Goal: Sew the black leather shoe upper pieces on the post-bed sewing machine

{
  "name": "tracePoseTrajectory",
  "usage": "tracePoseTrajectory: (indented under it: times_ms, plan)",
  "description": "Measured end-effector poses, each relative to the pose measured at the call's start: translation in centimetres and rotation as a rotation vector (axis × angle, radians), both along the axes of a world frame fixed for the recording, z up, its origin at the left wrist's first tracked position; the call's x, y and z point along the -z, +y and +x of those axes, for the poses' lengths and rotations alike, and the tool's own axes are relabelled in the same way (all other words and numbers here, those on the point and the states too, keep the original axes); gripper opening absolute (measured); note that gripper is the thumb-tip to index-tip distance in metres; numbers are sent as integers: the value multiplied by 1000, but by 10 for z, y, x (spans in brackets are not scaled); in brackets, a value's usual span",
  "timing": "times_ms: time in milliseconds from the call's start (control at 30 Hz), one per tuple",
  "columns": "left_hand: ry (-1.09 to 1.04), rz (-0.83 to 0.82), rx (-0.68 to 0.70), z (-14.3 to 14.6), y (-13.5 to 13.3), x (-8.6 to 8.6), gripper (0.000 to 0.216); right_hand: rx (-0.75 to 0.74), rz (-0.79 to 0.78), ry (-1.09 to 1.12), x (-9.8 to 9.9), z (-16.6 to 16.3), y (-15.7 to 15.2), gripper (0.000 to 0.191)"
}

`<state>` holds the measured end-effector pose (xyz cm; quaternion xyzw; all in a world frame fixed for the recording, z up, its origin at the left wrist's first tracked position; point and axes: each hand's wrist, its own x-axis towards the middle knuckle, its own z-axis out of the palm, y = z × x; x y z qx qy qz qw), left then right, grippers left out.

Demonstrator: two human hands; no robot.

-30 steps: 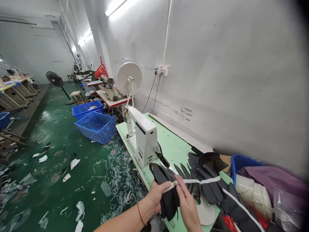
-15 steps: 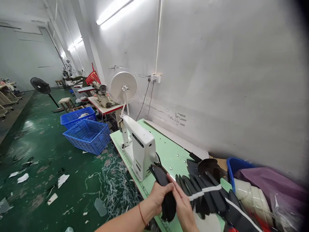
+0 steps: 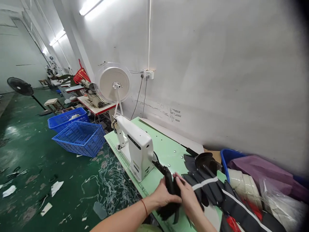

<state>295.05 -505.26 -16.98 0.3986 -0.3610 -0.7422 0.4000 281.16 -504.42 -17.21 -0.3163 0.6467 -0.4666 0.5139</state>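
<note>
A stack of black, insole-shaped pieces [image 3: 169, 180] is in my left hand [image 3: 164, 195], whose fingers wrap round it with the thumb across the front. My right hand [image 3: 189, 195] pinches the stack's right side, where a piece stands slightly apart; blur hides the detail. Both hands are over the front edge of the green table [image 3: 166, 146]. Just right of them lies a row of similar black pieces [image 3: 213, 190] with a white strip [image 3: 205, 183] across it. To the left stands a white sewing machine [image 3: 138, 145].
Blue crates [image 3: 79, 138] stand on the floor at left, near loose thread [image 3: 108, 183]. A large white reel [image 3: 114, 84] rises behind the machine. At right are a blue bin [image 3: 224, 161], a white roll [image 3: 243, 183] and clear plastic [image 3: 277, 199].
The stack has turned more edge-on, and its pieces have partly come apart between my hands. My right hand has shifted slightly right. The camera view has swung to the right.
</note>
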Motion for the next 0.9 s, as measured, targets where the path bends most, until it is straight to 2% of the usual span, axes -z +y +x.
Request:
tracePoseTrajectory:
  times_ms: [67, 167, 267, 367, 500, 700, 900]
  plan:
    - [38, 40, 77, -2, 0, 6, 83, -50, 5, -62, -10, 8, -4, 65]
    - [40, 255, 20, 2, -1, 13, 57, -62, 0, -53, -14, 5, 0, 67]
    - [65, 382, -11, 5, -2, 15, 34, 25, 16, 79, 2, 2, 16, 82]
    - [86, 439, 5, 3, 1, 12, 24, 60, 37, 116, 25, 13, 33, 81]
    - [93, 395, 3, 6, 4, 5, 32, 101, 38, 63, 35, 31, 41, 70]
    - [108, 365, -8, 21, 1, -2, 39, 146, 57, -78, 21, 42, 32, 63]
    - [109, 321, -17, 34, 8, -10, 42, 222, 58, 24, 18, 22, 18, 66]
